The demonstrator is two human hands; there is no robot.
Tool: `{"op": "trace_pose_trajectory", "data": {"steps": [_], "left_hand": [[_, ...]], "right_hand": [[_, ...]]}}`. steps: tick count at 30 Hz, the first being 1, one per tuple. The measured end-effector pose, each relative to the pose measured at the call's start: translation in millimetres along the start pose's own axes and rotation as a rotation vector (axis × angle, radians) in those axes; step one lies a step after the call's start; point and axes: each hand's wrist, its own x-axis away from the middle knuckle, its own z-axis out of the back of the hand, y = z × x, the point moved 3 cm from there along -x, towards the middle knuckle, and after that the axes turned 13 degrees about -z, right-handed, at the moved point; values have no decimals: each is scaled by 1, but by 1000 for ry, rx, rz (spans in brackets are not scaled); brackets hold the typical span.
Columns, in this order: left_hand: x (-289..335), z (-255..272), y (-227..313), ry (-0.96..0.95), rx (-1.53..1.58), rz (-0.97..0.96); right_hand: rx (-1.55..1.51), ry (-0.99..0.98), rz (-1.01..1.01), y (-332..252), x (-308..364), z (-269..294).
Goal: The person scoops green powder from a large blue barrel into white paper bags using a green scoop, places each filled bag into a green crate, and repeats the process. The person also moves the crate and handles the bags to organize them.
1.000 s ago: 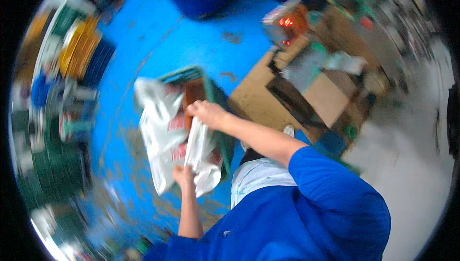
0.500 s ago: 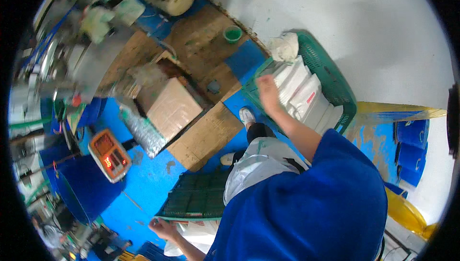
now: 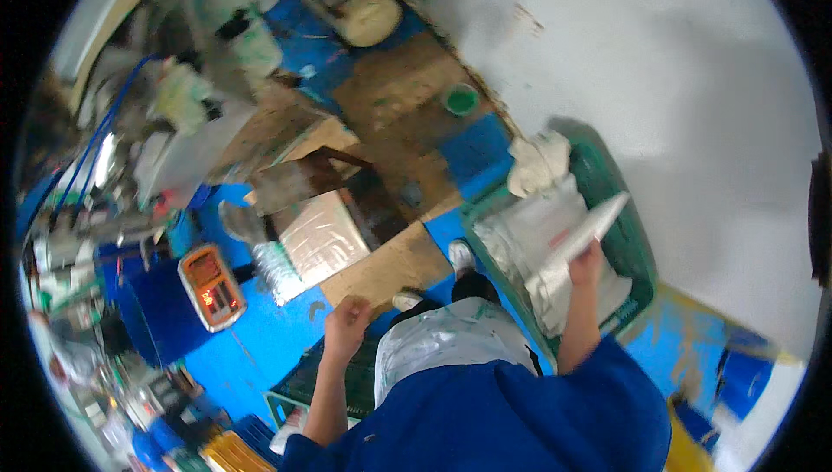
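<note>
My right hand [image 3: 586, 266] grips a flat white packet [image 3: 582, 238] by its near end and holds it tilted over a green plastic crate [image 3: 637, 299]. Beneath it, several similar white packets [image 3: 542, 225] lie in the crate, with a crumpled off-white cloth [image 3: 537, 162] at the far end. My left hand [image 3: 348, 329] is raised in front of my apron, its fingers curled together and nothing visible in them. Below that forearm stands a second green crate [image 3: 295, 381], partly hidden by my arm and body.
A plastic-wrapped block [image 3: 325, 238] lies by a brown cardboard sheet [image 3: 390, 268] ahead. To the left stand an orange-lit digital scale [image 3: 212, 287] and a dark blue bin [image 3: 160, 312]. A green-filled cup [image 3: 461, 99] is farther off. A white wall [image 3: 676, 82] bounds the right.
My left hand has let go of the lower crate's rim and come up and inward. My right hand has moved over the other crate and taken hold of a white packet.
</note>
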Motion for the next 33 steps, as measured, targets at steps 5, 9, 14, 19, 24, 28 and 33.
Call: {"op": "trace_pose_trajectory", "data": {"steps": [5,9,14,19,24,28,33], "left_hand": [[-20,-24,37,-1,789,-63],[-17,-24,-6,262,1509,374],[-1,56,-70,773,1317,329],[-81,177,-104,1046,220,-56],[-155,202,-160,1093,264,-31],[-162,196,-177,919,249,105],[-148,234,-118,1143,-446,-153]], "right_hand": [[260,-211,-313,101,26,-189],[725,-348,-672,269,56,-304],[1267,-285,-149,365,76,-400],[1452,-273,334,377,5,-501],[1656,20,365,384,-76,-527],[1682,190,289,389,-103,-501],[1739,231,469,390,-106,-500]]}}
